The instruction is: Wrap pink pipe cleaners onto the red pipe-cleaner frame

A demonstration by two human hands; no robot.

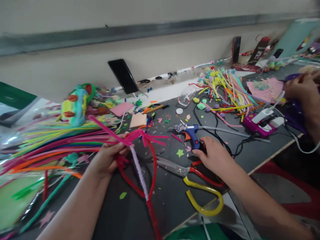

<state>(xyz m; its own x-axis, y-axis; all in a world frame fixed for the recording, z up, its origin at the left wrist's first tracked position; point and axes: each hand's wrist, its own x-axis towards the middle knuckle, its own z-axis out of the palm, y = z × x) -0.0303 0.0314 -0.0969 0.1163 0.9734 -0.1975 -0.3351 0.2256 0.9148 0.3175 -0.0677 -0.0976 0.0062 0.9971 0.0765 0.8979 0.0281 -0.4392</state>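
Observation:
My left hand (110, 156) is closed on a bundle of pipe cleaners (140, 156): pink ends fan out above the fingers, and a red loop with a pale lilac stem hangs below. My right hand (212, 155) rests on the dark table (170, 200) with its fingers around the grip of a blue hot glue gun (191, 133), whose foil-wrapped nozzle points left. Scissors (190, 173) with red and yellow handles lie just in front of that hand.
A big sheaf of coloured pipe cleaners (50, 143) lies at the left. A black phone (123, 76) leans on the wall. More pipe cleaners (225, 90), a magenta glue gun (257, 121) and cables sit at the right, where another person's hands (302, 88) work.

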